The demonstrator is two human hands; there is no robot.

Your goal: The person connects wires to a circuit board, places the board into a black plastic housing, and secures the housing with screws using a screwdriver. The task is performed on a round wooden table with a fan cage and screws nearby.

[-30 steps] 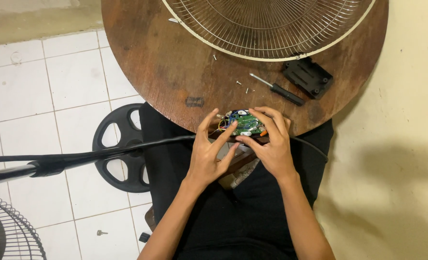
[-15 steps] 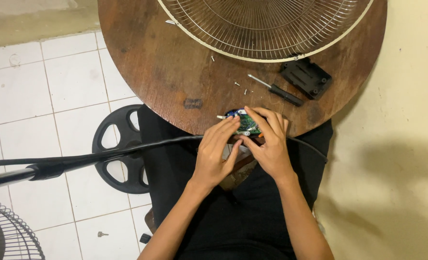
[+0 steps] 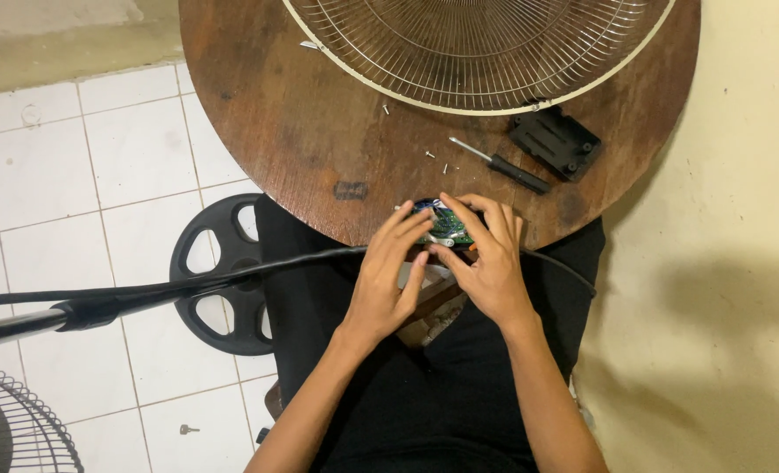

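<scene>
A person seated at a round wooden counter holds a small green circuit board at the counter's near edge, both hands closed in on it from below. The board sits between the two sets of fingers, just above the lap, and lies forward of both palms, toward the counter. Its long axis seems to run left to right, though much of it is hidden under the fingers.

The left hand comes in from the left, its fingers together and laid across the board's left end. The right hand comes in from the right, its fingers curled over the board's right end and top, the thumb reaching under toward the left hand. Both hands are touching the board, and neither is clearly nearer; the right hand covers more of it.

Farther back on the counter, well apart from the hands, lie a screwdriver and a black plastic cover, with a few loose screws between them and the board. A wire fan guard fills the far side. A black cable runs across the lap toward the board, past a black fan base on the tiled floor.
</scene>
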